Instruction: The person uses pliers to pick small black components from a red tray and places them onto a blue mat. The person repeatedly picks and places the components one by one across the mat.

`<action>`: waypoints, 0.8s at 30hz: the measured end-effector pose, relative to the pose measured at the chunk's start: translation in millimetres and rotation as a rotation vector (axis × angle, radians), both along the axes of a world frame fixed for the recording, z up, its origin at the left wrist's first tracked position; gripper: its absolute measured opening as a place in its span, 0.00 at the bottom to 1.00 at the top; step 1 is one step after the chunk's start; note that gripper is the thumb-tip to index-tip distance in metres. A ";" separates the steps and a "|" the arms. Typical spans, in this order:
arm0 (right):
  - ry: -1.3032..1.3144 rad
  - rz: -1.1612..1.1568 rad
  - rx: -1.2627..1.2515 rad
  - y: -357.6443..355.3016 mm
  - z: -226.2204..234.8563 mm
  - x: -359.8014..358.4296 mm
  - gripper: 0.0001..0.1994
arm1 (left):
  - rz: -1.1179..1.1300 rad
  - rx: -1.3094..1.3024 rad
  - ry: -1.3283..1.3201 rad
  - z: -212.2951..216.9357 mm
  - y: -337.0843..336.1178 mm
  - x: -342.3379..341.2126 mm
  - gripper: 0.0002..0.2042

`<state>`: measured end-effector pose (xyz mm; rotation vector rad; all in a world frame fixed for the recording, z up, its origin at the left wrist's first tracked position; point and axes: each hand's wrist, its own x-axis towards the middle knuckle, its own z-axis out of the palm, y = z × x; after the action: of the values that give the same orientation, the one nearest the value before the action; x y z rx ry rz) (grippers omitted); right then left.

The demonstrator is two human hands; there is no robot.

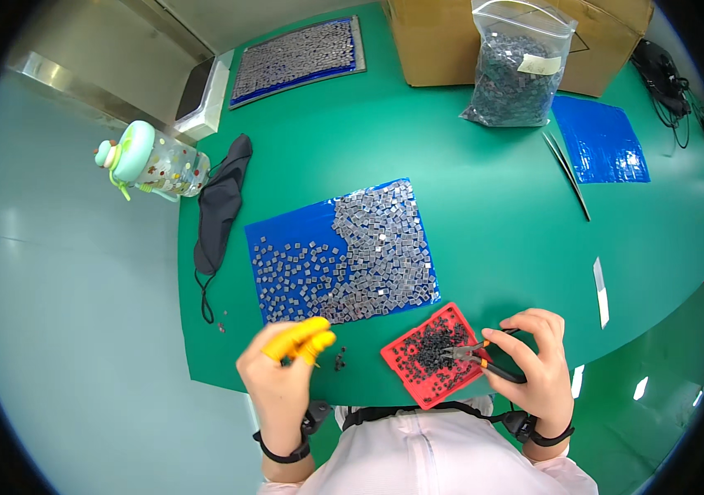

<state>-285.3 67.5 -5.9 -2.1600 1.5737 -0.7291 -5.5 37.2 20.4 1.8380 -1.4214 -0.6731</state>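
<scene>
My right hand [540, 363] grips a pair of small pliers [484, 360] with black and orange handles. Their jaws reach over a red tray [395, 356] at the table's near edge. Many tiny black parts [433, 350] lie heaped and scattered inside it. To the left, my left hand [279, 363] wears yellow finger covers on two fingers, which are closed together; what they pinch, if anything, is too small to make out. A few dark bits [340, 360] lie on the table between this hand and the tray. Beyond both hands, a blue sheet [286, 228] carries many small grey square pieces [389, 247].
A dark face mask [220, 210] and a clear bottle [172, 169] with a green lid stand left. Behind are a filled panel [294, 59], a bag of dark parts [513, 82] and a cardboard box [434, 41]. Tweezers [568, 176], a blue sheet [603, 140] and a blade [601, 293] lie right.
</scene>
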 end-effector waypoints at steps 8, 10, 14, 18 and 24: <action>-0.188 -0.066 -0.034 3.5 -30.0 -12.6 0.27 | -0.088 -0.115 -0.449 -15.7 -27.9 12.6 0.09; -0.228 -0.086 -0.042 5.2 -33.8 -14.9 0.27 | -0.126 -0.103 -0.488 -21.2 -33.7 11.3 0.09; -0.220 -0.102 -0.063 3.7 -34.0 -16.8 0.27 | -0.140 -0.069 -0.540 -23.0 -35.6 7.0 0.09; -0.218 -0.079 -0.068 2.5 -34.4 -19.3 0.27 | -0.142 -0.077 -0.561 -26.3 -37.3 3.4 0.09; -0.212 -0.075 -0.062 2.9 -34.7 -18.8 0.27 | -0.154 -0.062 -0.577 -26.1 -38.1 1.7 0.10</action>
<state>-304.1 70.4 -40.6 -1.9994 1.5456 -1.0074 -3.8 -1.0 -5.7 1.9753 -1.9389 -0.1594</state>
